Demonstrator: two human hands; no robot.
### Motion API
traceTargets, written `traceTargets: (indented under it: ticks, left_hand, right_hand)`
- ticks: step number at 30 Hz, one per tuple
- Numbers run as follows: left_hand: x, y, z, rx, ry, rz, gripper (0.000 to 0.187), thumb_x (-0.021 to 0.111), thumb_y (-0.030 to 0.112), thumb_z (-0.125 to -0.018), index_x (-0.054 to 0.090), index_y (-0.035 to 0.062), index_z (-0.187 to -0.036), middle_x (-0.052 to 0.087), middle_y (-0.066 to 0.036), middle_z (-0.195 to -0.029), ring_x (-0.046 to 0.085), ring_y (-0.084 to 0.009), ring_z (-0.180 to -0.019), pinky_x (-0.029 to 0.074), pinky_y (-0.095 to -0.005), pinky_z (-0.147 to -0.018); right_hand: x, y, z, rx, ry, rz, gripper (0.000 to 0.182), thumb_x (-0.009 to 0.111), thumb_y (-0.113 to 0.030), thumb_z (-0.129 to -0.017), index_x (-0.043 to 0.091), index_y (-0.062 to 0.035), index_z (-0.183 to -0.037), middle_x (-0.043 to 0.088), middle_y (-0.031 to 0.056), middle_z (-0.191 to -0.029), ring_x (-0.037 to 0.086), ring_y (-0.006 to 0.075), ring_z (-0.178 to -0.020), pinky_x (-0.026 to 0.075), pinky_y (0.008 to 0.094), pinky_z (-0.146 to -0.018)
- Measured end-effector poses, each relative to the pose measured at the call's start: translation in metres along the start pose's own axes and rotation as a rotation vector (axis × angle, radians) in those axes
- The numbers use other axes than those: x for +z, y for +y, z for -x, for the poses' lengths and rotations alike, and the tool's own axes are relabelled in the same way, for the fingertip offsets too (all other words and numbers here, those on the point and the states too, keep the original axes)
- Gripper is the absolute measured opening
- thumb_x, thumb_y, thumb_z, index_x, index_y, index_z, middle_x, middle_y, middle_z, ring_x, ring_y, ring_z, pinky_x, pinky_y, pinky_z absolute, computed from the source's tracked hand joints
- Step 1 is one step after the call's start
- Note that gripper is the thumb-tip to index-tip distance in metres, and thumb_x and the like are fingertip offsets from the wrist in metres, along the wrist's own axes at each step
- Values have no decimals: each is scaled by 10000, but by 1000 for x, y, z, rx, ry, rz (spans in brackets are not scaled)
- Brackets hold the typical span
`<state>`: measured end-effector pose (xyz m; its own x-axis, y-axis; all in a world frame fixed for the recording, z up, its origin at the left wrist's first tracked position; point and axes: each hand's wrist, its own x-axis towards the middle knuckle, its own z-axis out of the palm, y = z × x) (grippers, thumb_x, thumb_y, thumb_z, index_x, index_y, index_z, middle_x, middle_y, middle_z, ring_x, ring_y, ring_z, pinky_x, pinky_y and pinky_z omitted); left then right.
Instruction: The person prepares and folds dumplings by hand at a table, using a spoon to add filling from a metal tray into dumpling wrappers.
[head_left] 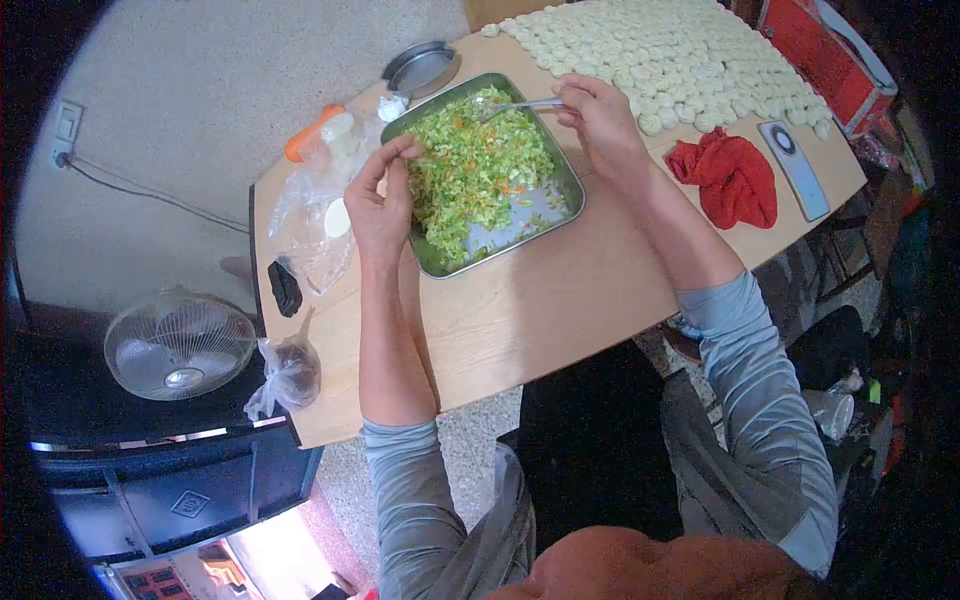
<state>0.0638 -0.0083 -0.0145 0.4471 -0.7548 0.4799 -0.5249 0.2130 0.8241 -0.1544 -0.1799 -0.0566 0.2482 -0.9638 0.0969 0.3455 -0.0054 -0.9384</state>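
A rectangular metal tray (573, 212) holds finely chopped green vegetable (470, 165) with orange bits, spread mostly over its far and middle part. My right hand (603, 122) is closed round the handle of a metal fork (537, 104) above the tray's right side. The fork's head dips into the chopped vegetable, partly hidden. At the tray's left edge is my left hand (383, 200), with fingers curled toward the thumb over the rim. Whatever lies between those fingertips, if anything, is too small to make out.
Many small pale dough pieces (650, 60) cover the table's far right. A red cloth (735, 180) and a phone (795, 170) lie at right. Left are clear plastic bags (310, 210), a carrot (312, 133), a round metal pan (422, 68) and a tied bag (290, 372). A fan (180, 345) stands beyond.
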Motion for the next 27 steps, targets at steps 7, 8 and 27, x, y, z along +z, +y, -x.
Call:
traceTargets:
  ticks: [7, 8, 27]
  left_hand:
    - [-11, -3, -1, -36, 151, -338, 168, 669, 110, -874, 727, 2, -987, 729, -129, -976, 678, -208, -953, 500, -308, -860]
    - [-14, -4, -2, -83, 143, -340, 171, 692, 128, -858, 731, 2, -966, 728, -134, -973, 681, -223, -948, 503, -318, -857]
    - [1, -13, 0, 231, 59, -656, 134, 739, 136, -771, 758, 162, -901, 660, -31, -1052, 542, -268, -1096, 368, -465, -952]
  right_hand:
    - [3, -10, 6, 0, 42, 86, 333, 624, -111, -918, 576, 55, -1202, 626, 52, -1000, 561, 106, -831, 464, 222, -714]
    - [4, -9, 5, -17, 49, 62, 332, 629, -113, -915, 580, 49, -1201, 627, 47, -997, 555, 102, -817, 461, 222, -713]
    - [33, -28, 44, -759, -160, 575, 155, 557, -62, -899, 651, -29, -1018, 670, 130, -932, 663, 231, -836, 523, 341, -764]
